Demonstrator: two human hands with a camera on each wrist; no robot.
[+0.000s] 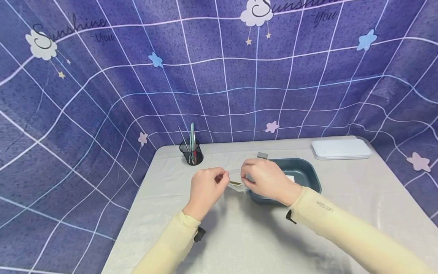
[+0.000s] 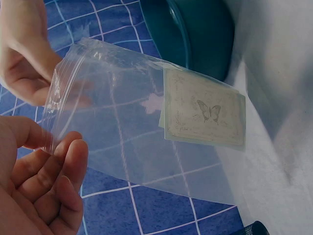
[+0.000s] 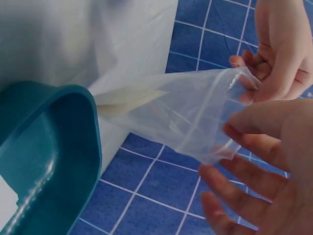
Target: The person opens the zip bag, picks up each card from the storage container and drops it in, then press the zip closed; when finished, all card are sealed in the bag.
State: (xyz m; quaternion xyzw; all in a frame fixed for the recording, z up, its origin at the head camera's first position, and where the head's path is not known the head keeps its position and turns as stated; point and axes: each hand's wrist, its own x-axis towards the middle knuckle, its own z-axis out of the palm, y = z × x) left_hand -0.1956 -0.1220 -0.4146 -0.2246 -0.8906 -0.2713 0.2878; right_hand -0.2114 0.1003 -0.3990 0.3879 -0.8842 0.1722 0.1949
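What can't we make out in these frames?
- Tray contents, head view: right hand covers part of the inside.
- White item in it, right wrist view: cut off by the left edge.
- Fine print on the butterfly card, left wrist view: too faint.
- Item count in the bag, left wrist view: card hides what's behind.

Both hands [image 1: 207,187] [image 1: 263,177] pinching; close together

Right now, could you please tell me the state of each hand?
Left hand: pinching the clear bag at its mouth.
Right hand: holding the clear bag at its mouth too.
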